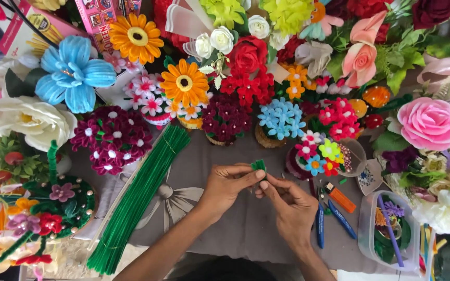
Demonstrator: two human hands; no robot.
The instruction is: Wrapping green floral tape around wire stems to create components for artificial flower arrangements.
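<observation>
Both forearms reach up over the grey counter. Left hand pinches a small green folded stem piece at its fingertips; right hand fingers close just beneath, steadying it. Green stem bundle lies left of fingers; pliers right.

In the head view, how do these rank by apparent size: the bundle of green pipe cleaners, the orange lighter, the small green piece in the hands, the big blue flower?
1. Bundle of green pipe cleaners
2. Big blue flower
3. Orange lighter
4. Small green piece, pinched between fingers of the left hand and right hand
</observation>
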